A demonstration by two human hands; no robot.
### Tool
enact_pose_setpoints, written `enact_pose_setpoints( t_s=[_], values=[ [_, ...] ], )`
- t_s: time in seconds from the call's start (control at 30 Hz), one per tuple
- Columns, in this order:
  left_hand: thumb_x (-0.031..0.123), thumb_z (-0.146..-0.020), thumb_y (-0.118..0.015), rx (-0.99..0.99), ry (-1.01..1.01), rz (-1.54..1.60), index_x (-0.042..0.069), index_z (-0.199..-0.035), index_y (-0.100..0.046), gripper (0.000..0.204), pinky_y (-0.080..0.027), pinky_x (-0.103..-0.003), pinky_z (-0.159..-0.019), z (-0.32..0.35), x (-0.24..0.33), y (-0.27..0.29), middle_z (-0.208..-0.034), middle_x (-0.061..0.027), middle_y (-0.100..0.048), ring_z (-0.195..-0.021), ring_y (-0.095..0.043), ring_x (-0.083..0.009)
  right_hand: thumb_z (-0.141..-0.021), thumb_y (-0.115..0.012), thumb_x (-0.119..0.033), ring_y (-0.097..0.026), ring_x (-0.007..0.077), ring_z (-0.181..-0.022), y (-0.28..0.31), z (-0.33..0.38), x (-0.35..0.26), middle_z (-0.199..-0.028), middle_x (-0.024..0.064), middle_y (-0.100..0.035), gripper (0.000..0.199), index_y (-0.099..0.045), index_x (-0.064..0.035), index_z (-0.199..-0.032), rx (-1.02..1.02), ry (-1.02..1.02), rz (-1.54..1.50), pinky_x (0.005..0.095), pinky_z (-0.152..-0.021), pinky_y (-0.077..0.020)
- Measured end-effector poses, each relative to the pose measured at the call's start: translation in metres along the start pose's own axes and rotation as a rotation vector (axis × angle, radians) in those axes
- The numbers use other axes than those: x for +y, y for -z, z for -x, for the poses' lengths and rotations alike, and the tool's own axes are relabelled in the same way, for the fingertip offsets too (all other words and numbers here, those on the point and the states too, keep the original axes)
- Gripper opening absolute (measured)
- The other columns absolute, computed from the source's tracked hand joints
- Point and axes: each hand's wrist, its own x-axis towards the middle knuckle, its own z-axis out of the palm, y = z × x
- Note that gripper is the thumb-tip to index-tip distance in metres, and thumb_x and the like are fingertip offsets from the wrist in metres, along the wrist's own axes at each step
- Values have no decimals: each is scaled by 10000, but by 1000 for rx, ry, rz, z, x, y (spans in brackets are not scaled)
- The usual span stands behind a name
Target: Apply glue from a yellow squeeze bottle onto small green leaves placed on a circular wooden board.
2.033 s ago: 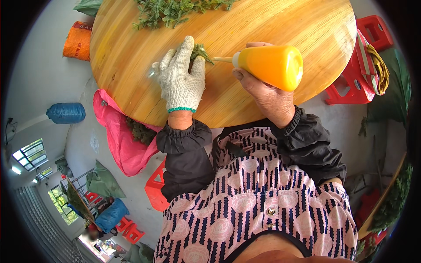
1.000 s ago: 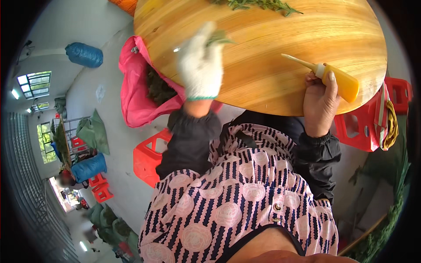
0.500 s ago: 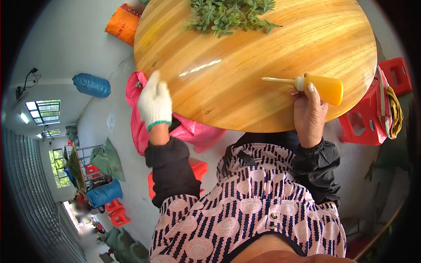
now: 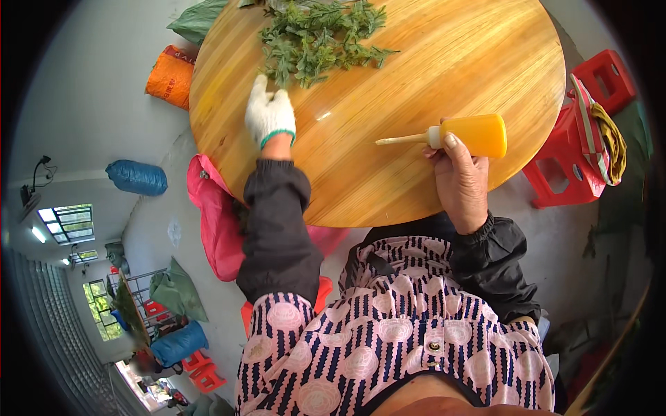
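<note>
Yellow squeeze bottle (image 4: 479, 135) held over a round wooden table (image 4: 361, 187)
It is grasped by the bare right hand (image 4: 461, 182); the gloved left hand (image 4: 270, 116) is held, fingers parted, beside leafy green sprigs (image 4: 319, 43). The table is flanked by an orange sack (image 4: 170, 78), a pink sack (image 4: 216, 239) and red stools (image 4: 563, 154).

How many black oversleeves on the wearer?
2: the left oversleeve, on the arm with the gloved left hand; the right oversleeve, on the arm whose bare right hand holds the yellow squeeze bottle. None seem hidden.
</note>
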Motion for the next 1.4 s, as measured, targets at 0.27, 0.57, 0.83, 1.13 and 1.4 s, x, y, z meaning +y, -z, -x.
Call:
enact_pose_setpoints(
  t_s=[0.27, 0.57, 0.83, 1.13, 1.4],
  values=[
    [-21, -919, -606, -182, -272, -33, -23, -1445, -551, 529, -510, -289, -862, 72, -2, 95, -1126, -105, -671, -926, -608, -123, -969, -723, -147, -622, 170, -885, -1, 0, -1, -1023, 60, -694, 195, -675, -24, -1113, 0, -21, -23, 342, -817, -505],
    [102, -929, -676, -129, -29, -283, 71, -1514, -508, 609, -530, -269, -700, 74, 12, 53, -982, -58, -720, -723, -610, -105, -977, -714, -154, -627, 165, -887, 4, -3, -1, -1025, 62, -697, 213, -667, -26, -1140, -16, 6, -12, 335, -824, -508],
    [-53, -782, -665, -599, -812, -422, 121, -1477, -546, 725, -316, -487, -1204, 75, 57, 46, -1355, -119, -661, -1264, -593, -332, -993, -686, -218, -601, 178, -890, 13, -4, -3, -1044, 84, -674, 264, -650, -21, -1165, -7, -6, -139, 351, -807, -497],
    [13, -937, -654, 49, -377, 45, -14, -1382, -607, 448, -533, -341, -903, 121, 68, 41, -1197, -125, -714, -968, -680, -223, -994, -680, -211, -594, 173, -918, 13, -3, -5, -1062, 85, -673, 266, -640, -22, -1177, 13, -26, -134, 358, -818, -498],
    [104, -834, -795, -249, -440, -258, 42, -1472, -532, 693, -506, -422, -940, 139, 43, 24, -1136, -169, -714, -1025, -673, -310, -1001, -671, -200, -608, 183, -922, 12, -1, -3, -1074, 91, -668, 304, -624, 1, -1224, -7, 12, -47, 367, -844, -513]
  ],
)
